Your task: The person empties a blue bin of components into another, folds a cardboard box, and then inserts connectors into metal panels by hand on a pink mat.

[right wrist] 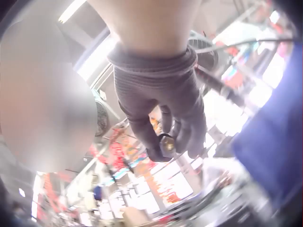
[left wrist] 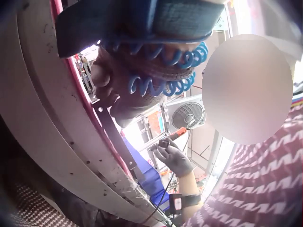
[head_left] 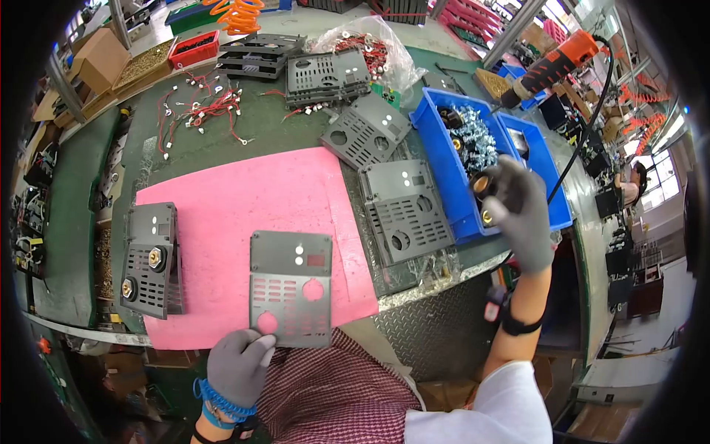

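Observation:
A dark grey slotted metal panel [head_left: 291, 255] with two large round holes stands over the near edge of the pink mat. Its lower left corner is gripped by my gloved left hand [head_left: 238, 366], thumb on the front face. At the right, my gloved right hand [head_left: 523, 211] is raised over the near end of a blue bin [head_left: 467, 226]. Between its thumb and fingers it pinches a small black fitting with a brass centre [right wrist: 168, 144]. To the left, a similar panel [head_left: 151, 237] carries two brass-centred fittings in its holes.
The pink mat [head_left: 244, 192] covers the bench middle. More grey panels [head_left: 405, 211] lie right of it and at the back. The blue bin holds silvery screws [head_left: 477, 140] and black fittings. Red wires [head_left: 211, 111] lie at the back left. An orange power driver [head_left: 551, 70] hangs upper right.

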`<move>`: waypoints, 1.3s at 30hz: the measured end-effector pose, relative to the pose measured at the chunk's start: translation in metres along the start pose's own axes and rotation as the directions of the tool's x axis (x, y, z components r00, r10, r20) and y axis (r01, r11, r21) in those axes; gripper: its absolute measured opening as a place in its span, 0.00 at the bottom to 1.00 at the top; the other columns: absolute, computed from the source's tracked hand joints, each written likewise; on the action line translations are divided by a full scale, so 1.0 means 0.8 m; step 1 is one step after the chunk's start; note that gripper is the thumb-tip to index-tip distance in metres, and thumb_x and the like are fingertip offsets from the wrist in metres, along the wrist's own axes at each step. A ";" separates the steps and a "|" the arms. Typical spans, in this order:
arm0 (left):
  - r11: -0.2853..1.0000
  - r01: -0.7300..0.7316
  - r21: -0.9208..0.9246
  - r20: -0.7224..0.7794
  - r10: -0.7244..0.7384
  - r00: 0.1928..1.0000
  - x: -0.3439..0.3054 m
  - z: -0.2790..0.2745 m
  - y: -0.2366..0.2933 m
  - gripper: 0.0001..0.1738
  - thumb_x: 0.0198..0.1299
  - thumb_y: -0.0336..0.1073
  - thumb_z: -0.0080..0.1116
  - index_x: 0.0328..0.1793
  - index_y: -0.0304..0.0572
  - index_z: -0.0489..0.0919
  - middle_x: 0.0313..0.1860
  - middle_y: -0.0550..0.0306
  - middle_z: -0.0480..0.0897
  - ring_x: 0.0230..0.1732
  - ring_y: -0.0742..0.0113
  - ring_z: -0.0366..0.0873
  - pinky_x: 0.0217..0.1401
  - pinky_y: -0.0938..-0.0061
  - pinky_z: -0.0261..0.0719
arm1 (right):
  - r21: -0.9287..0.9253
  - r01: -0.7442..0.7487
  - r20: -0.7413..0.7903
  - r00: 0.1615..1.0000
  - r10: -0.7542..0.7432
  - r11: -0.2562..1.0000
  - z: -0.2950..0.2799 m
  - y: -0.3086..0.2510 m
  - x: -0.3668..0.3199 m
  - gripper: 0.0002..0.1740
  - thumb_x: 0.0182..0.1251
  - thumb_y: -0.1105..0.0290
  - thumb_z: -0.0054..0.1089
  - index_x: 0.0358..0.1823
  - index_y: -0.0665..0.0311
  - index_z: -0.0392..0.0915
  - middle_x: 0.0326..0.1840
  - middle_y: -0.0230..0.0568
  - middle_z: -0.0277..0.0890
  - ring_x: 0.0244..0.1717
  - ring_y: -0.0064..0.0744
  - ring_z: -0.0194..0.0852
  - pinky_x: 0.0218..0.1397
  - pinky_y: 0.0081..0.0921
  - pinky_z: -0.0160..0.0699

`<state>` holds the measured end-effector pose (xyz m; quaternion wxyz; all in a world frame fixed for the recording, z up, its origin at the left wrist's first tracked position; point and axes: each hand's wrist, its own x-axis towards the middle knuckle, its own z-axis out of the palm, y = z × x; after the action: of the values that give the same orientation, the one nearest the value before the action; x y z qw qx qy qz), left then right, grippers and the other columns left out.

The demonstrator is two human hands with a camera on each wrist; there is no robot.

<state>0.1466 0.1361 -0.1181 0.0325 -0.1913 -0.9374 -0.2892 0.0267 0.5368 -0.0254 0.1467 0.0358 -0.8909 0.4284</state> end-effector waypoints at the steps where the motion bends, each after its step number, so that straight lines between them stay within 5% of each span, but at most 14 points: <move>1: 0.999 0.030 -0.026 -0.036 -0.031 0.999 -0.001 -0.006 0.006 0.14 0.51 0.31 0.67 0.45 0.43 0.83 0.36 0.52 0.80 0.36 0.52 0.80 0.36 0.62 0.79 | 0.338 -0.006 0.159 0.986 -0.051 0.941 0.016 -0.010 -0.011 0.32 0.55 0.79 0.65 0.63 0.67 0.66 0.60 0.44 0.74 0.60 0.35 0.74 0.59 0.33 0.75; 4: 0.997 0.007 -0.078 -0.151 -0.018 0.988 0.003 -0.020 0.020 0.16 0.49 0.31 0.70 0.46 0.41 0.83 0.39 0.50 0.80 0.37 0.53 0.81 0.37 0.65 0.80 | 0.825 -0.302 0.483 0.816 -0.317 0.478 0.096 -0.049 -0.049 0.34 0.54 0.89 0.60 0.64 0.68 0.64 0.66 0.50 0.67 0.67 0.40 0.68 0.67 0.37 0.73; 7: 0.978 -0.138 -0.156 -0.364 0.072 0.928 0.014 -0.027 0.041 0.16 0.53 0.25 0.68 0.49 0.40 0.82 0.41 0.52 0.80 0.37 0.59 0.82 0.37 0.71 0.83 | 0.759 -0.572 0.650 0.688 -0.322 0.311 0.161 -0.074 -0.079 0.33 0.57 0.92 0.56 0.65 0.67 0.63 0.68 0.52 0.65 0.72 0.43 0.62 0.72 0.39 0.68; 9: 0.786 0.011 -0.618 -0.176 -0.152 0.973 0.017 -0.038 0.051 0.18 0.54 0.24 0.68 0.53 0.41 0.82 0.48 0.49 0.77 0.39 0.60 0.82 0.40 0.72 0.84 | 0.735 -0.627 0.676 0.645 -0.356 0.259 0.193 -0.084 -0.088 0.33 0.57 0.90 0.59 0.65 0.67 0.63 0.68 0.53 0.65 0.71 0.43 0.64 0.71 0.39 0.69; 10: 0.938 -0.227 -0.261 -0.336 0.132 0.933 0.021 -0.038 0.038 0.21 0.53 0.25 0.69 0.54 0.40 0.81 0.53 0.44 0.75 0.42 0.58 0.82 0.43 0.71 0.84 | 0.712 -0.666 0.697 0.633 -0.338 0.222 0.202 -0.093 -0.092 0.32 0.57 0.90 0.60 0.64 0.67 0.64 0.68 0.53 0.66 0.70 0.43 0.65 0.71 0.39 0.69; 14: 0.932 -0.072 -0.356 -0.395 -0.081 0.915 0.014 -0.031 0.030 0.21 0.52 0.27 0.70 0.54 0.41 0.82 0.53 0.45 0.78 0.48 0.57 0.81 0.50 0.70 0.83 | 0.720 -0.632 0.693 0.666 -0.275 0.285 0.221 -0.117 -0.103 0.31 0.57 0.87 0.63 0.62 0.68 0.65 0.65 0.53 0.69 0.68 0.42 0.69 0.70 0.38 0.70; 17: 0.712 -0.050 -0.700 -0.278 -0.208 0.938 0.013 -0.025 0.012 0.21 0.55 0.27 0.68 0.57 0.39 0.80 0.62 0.44 0.77 0.57 0.57 0.78 0.59 0.68 0.78 | 0.681 -0.185 0.469 0.853 -0.228 0.709 0.230 -0.130 -0.112 0.23 0.56 0.81 0.68 0.53 0.69 0.71 0.61 0.53 0.74 0.65 0.43 0.72 0.69 0.39 0.69; 19: 0.048 0.104 -0.993 0.082 -0.336 0.938 0.008 -0.017 0.013 0.22 0.59 0.25 0.63 0.60 0.34 0.75 0.58 0.53 0.79 0.59 0.68 0.76 0.62 0.69 0.76 | 0.606 -0.067 0.381 0.899 -0.215 0.793 0.238 -0.130 -0.117 0.24 0.55 0.69 0.72 0.51 0.69 0.74 0.59 0.51 0.74 0.60 0.41 0.73 0.64 0.38 0.70; 21: -0.228 0.133 -0.964 0.194 -0.270 0.943 0.009 -0.005 -0.001 0.19 0.60 0.27 0.63 0.57 0.31 0.75 0.53 0.53 0.80 0.55 0.67 0.78 0.60 0.68 0.78 | 0.455 0.172 0.258 0.914 -0.314 0.874 0.246 -0.125 -0.117 0.27 0.56 0.58 0.73 0.51 0.69 0.76 0.55 0.49 0.74 0.53 0.38 0.75 0.53 0.33 0.72; 29: -0.455 0.127 -0.882 0.240 -0.200 0.950 -0.004 0.021 -0.022 0.17 0.64 0.36 0.63 0.53 0.33 0.75 0.45 0.59 0.80 0.47 0.71 0.79 0.51 0.72 0.80 | 0.469 0.585 0.335 0.576 -0.746 0.662 0.229 -0.181 -0.095 0.09 0.60 0.77 0.59 0.42 0.66 0.82 0.44 0.47 0.80 0.51 0.48 0.77 0.61 0.47 0.71; 34: -0.481 0.199 -0.854 0.306 -0.154 0.940 -0.006 0.037 -0.011 0.21 0.63 0.44 0.65 0.53 0.34 0.75 0.43 0.61 0.79 0.41 0.73 0.76 0.45 0.76 0.77 | 0.764 0.328 0.380 0.466 -0.799 0.556 0.230 -0.184 -0.101 0.05 0.66 0.69 0.59 0.37 0.63 0.80 0.45 0.50 0.82 0.49 0.51 0.81 0.71 0.52 0.61; 35: -0.535 0.163 -0.829 0.247 -0.089 0.965 -0.011 0.051 -0.012 0.23 0.63 0.45 0.65 0.53 0.34 0.75 0.43 0.60 0.79 0.42 0.72 0.77 0.46 0.75 0.78 | 0.757 0.483 0.294 0.350 -0.890 0.440 0.248 -0.160 -0.092 0.11 0.61 0.70 0.63 0.41 0.69 0.77 0.49 0.46 0.75 0.49 0.35 0.73 0.45 0.31 0.70; 36: -0.589 0.131 -0.798 0.182 -0.028 0.983 -0.013 0.058 -0.012 0.24 0.63 0.47 0.64 0.54 0.34 0.75 0.44 0.58 0.79 0.43 0.71 0.78 0.46 0.73 0.79 | 0.753 0.484 0.297 0.355 -0.887 0.446 0.243 -0.149 -0.085 0.11 0.61 0.70 0.63 0.41 0.69 0.77 0.49 0.46 0.75 0.49 0.35 0.73 0.45 0.31 0.70; 39: -0.588 0.092 -0.804 0.159 -0.064 0.985 -0.023 0.032 -0.030 0.20 0.66 0.43 0.61 0.53 0.34 0.74 0.46 0.50 0.81 0.43 0.61 0.83 0.49 0.65 0.84 | 0.402 0.312 0.249 0.868 -0.430 0.861 0.239 -0.132 -0.085 0.07 0.53 0.79 0.61 0.34 0.67 0.74 0.46 0.46 0.76 0.47 0.38 0.75 0.47 0.33 0.73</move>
<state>0.1560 0.1253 -0.1553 -0.1871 -0.0376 -0.1858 -0.9639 0.0673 0.3185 -0.0785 0.0674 0.3058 -0.7880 0.5301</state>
